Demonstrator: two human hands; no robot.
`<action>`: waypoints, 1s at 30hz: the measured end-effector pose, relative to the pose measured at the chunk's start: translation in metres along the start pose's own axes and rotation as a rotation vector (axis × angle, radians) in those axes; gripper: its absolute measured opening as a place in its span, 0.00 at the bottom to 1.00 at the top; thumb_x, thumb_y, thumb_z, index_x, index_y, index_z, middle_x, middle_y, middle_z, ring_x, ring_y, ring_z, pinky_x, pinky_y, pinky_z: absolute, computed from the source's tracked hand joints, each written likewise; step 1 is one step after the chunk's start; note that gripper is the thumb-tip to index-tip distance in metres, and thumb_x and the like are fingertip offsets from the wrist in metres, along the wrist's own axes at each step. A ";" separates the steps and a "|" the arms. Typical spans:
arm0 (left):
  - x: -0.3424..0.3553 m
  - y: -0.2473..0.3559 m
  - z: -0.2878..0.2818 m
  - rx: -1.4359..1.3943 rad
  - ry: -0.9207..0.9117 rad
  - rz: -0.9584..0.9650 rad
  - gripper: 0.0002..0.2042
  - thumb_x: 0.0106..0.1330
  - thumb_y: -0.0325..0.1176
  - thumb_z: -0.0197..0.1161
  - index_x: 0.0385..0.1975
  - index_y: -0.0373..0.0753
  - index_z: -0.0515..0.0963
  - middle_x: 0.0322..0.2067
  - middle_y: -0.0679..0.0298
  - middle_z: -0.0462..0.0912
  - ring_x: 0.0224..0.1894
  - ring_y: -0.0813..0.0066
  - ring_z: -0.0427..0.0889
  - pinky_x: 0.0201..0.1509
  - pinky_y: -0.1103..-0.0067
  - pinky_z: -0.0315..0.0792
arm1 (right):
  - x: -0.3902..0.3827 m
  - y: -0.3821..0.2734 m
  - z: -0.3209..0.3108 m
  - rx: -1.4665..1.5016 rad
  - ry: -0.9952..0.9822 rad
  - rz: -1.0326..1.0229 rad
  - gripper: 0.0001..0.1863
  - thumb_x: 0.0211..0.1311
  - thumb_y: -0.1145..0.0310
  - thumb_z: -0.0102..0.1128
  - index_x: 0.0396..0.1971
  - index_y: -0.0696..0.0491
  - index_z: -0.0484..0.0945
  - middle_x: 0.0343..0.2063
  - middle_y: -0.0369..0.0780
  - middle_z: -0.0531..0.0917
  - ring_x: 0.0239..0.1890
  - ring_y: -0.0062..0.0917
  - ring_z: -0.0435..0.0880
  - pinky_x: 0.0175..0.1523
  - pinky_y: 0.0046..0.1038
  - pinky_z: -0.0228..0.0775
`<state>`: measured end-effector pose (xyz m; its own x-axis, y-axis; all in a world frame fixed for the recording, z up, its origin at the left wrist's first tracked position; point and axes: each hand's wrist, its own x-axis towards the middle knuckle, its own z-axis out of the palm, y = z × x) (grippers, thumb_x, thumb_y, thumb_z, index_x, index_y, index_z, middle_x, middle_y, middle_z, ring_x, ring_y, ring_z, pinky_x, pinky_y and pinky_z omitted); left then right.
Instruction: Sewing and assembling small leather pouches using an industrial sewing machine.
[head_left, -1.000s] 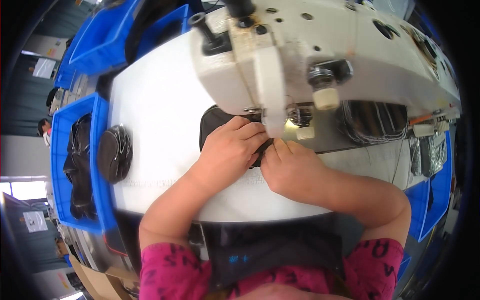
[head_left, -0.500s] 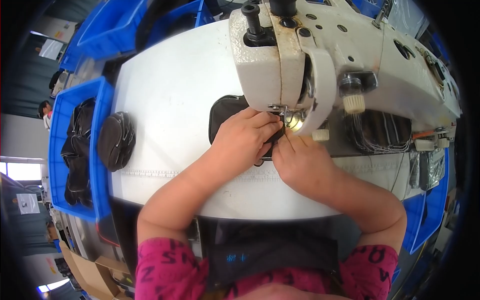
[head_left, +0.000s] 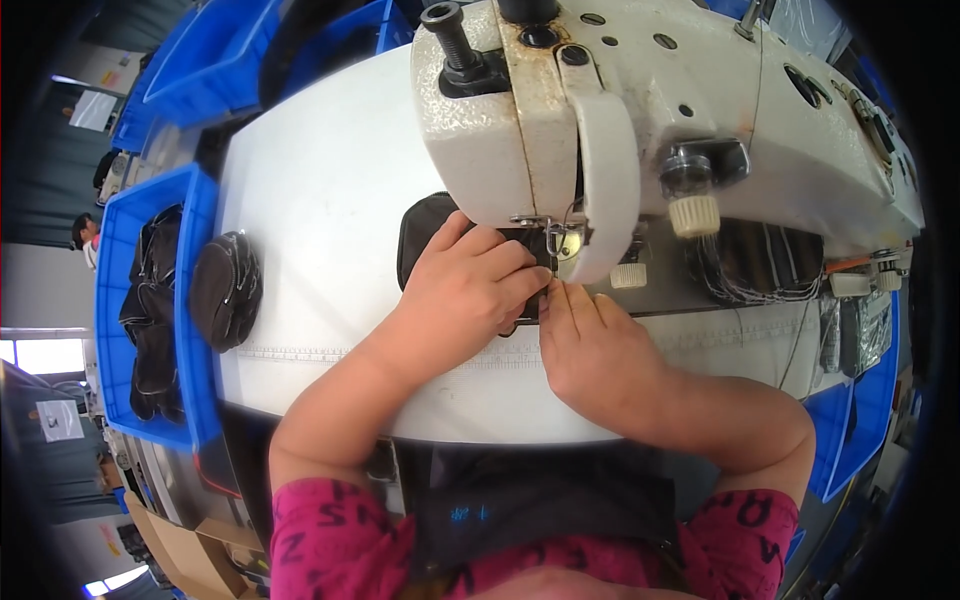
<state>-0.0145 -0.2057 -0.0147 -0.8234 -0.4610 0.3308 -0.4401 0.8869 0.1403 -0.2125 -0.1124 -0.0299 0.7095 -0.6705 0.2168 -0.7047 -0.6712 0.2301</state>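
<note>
A black zippered pouch (head_left: 420,228) lies on the white sewing table, its near side under the needle area of a white sewing machine (head_left: 475,150). My left hand (head_left: 468,285) rests over the pouch, its fingers bent and pressing on it just left of the presser foot (head_left: 553,238). In front of the needle, my right hand (head_left: 598,340) pinches the pouch's edge with fingertips close together. The two hands' fingertips nearly meet there. Most of the pouch's near edge is hidden beneath my fingers.
Several black pouches (head_left: 226,290) are stacked at the table's left, beside a blue bin (head_left: 207,400) of more black pouches. Black pieces with loose white threads (head_left: 765,262) lie under the machine arm. A printed ruler strip (head_left: 290,354) runs along the near table edge.
The view has shifted a little, so the machine appears farther left. My fingertips have drawn slightly nearer to me from the needle, still on the pouch.
</note>
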 end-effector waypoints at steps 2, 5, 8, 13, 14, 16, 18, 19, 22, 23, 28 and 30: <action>0.001 -0.001 0.003 -0.027 0.024 0.004 0.15 0.50 0.29 0.73 0.40 0.45 0.87 0.40 0.73 0.85 0.46 0.69 0.80 0.54 0.71 0.73 | 0.000 -0.001 0.000 0.003 0.003 0.003 0.24 0.51 0.70 0.62 0.45 0.74 0.84 0.44 0.61 0.86 0.40 0.37 0.83 0.43 0.33 0.77; 0.001 -0.002 0.008 -0.075 0.047 0.011 0.11 0.54 0.30 0.69 0.38 0.43 0.87 0.40 0.72 0.85 0.45 0.70 0.80 0.56 0.73 0.75 | 0.001 -0.001 0.001 -0.027 0.001 -0.002 0.25 0.51 0.70 0.62 0.45 0.75 0.84 0.44 0.61 0.86 0.41 0.38 0.84 0.44 0.34 0.77; 0.001 -0.002 0.010 -0.095 0.049 0.016 0.11 0.55 0.30 0.69 0.39 0.41 0.87 0.41 0.71 0.86 0.44 0.70 0.81 0.53 0.75 0.76 | 0.000 -0.001 0.002 -0.019 0.029 -0.005 0.24 0.51 0.70 0.62 0.45 0.74 0.84 0.45 0.62 0.86 0.43 0.41 0.85 0.45 0.35 0.78; -0.001 -0.001 0.014 -0.117 0.058 -0.002 0.11 0.56 0.29 0.69 0.39 0.40 0.87 0.42 0.70 0.87 0.43 0.69 0.82 0.51 0.76 0.78 | 0.001 0.000 0.002 0.031 0.027 -0.006 0.23 0.52 0.70 0.62 0.43 0.74 0.85 0.45 0.64 0.86 0.48 0.47 0.87 0.46 0.36 0.79; -0.001 0.000 0.015 -0.125 0.068 -0.007 0.11 0.56 0.29 0.69 0.39 0.40 0.87 0.41 0.70 0.87 0.43 0.69 0.82 0.50 0.76 0.78 | 0.001 0.000 0.002 0.031 0.031 -0.011 0.23 0.52 0.70 0.62 0.43 0.74 0.85 0.45 0.64 0.86 0.48 0.47 0.87 0.46 0.36 0.79; 0.000 0.001 0.014 -0.127 0.078 -0.017 0.11 0.56 0.29 0.69 0.39 0.40 0.87 0.40 0.70 0.87 0.42 0.69 0.82 0.49 0.76 0.78 | 0.002 -0.001 0.003 0.043 0.049 0.010 0.22 0.51 0.70 0.62 0.42 0.73 0.85 0.45 0.63 0.86 0.50 0.48 0.86 0.46 0.35 0.79; 0.001 0.003 0.011 -0.089 0.035 -0.048 0.10 0.56 0.28 0.69 0.39 0.39 0.87 0.38 0.70 0.86 0.41 0.69 0.81 0.49 0.76 0.78 | 0.003 0.000 0.004 0.053 0.049 0.027 0.22 0.51 0.71 0.63 0.42 0.73 0.85 0.46 0.63 0.85 0.50 0.47 0.86 0.46 0.35 0.79; 0.001 0.003 0.013 -0.082 0.034 -0.055 0.10 0.56 0.28 0.69 0.39 0.39 0.87 0.38 0.70 0.86 0.41 0.69 0.81 0.49 0.76 0.78 | 0.003 0.001 0.004 0.060 0.043 0.051 0.22 0.50 0.71 0.63 0.42 0.73 0.85 0.46 0.63 0.85 0.51 0.47 0.86 0.46 0.35 0.79; 0.003 -0.001 0.017 -0.058 0.098 -0.044 0.10 0.57 0.28 0.69 0.39 0.38 0.87 0.38 0.69 0.86 0.41 0.69 0.82 0.48 0.76 0.78 | 0.005 0.003 0.005 0.071 0.058 0.066 0.23 0.50 0.72 0.63 0.44 0.72 0.84 0.47 0.61 0.85 0.52 0.44 0.86 0.46 0.33 0.79; 0.004 -0.002 0.018 -0.055 0.098 -0.046 0.10 0.57 0.28 0.69 0.39 0.38 0.87 0.38 0.69 0.86 0.41 0.69 0.82 0.48 0.76 0.78 | 0.005 0.005 0.007 0.076 0.062 0.076 0.22 0.51 0.72 0.63 0.44 0.72 0.84 0.48 0.61 0.85 0.51 0.43 0.86 0.46 0.32 0.79; 0.005 -0.005 0.019 -0.065 0.039 -0.120 0.09 0.58 0.31 0.72 0.39 0.40 0.86 0.40 0.67 0.87 0.46 0.66 0.84 0.48 0.74 0.80 | 0.005 0.007 0.013 0.080 0.069 0.103 0.22 0.51 0.72 0.63 0.45 0.71 0.84 0.48 0.60 0.85 0.48 0.40 0.86 0.44 0.31 0.79; 0.005 -0.007 0.013 -0.163 0.030 -0.159 0.08 0.59 0.32 0.73 0.38 0.41 0.86 0.42 0.66 0.87 0.47 0.65 0.84 0.48 0.73 0.80 | 0.004 0.009 0.011 0.083 0.062 0.098 0.22 0.51 0.72 0.63 0.45 0.71 0.84 0.48 0.60 0.85 0.48 0.40 0.86 0.44 0.31 0.79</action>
<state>-0.0203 -0.2146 -0.0261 -0.7362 -0.5964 0.3199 -0.4976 0.7974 0.3413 -0.2160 -0.1250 -0.0376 0.6344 -0.7153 0.2930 -0.7673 -0.6287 0.1264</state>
